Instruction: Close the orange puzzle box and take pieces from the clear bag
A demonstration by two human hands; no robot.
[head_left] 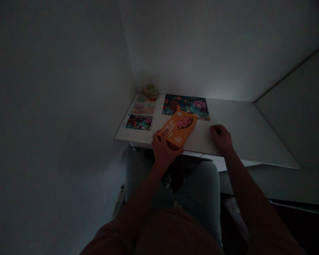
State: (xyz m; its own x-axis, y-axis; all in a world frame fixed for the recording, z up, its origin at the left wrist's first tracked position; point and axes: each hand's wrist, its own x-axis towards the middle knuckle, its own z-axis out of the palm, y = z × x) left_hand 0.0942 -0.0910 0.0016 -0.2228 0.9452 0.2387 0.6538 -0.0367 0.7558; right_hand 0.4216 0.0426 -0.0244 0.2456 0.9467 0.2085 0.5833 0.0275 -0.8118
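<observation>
The left hand (163,150) pinched an orange puzzle box (178,127) in its grip at the near corner; the right hand (220,138) rested on the white worktop (236,120), its grip loosely spread, empty.

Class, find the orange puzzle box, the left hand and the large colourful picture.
Orange puzzle box (179,126), head view, front face.
Left hand (164,152), head view, its back.
Large colourful picture (186,105), head view, its middle.
</observation>
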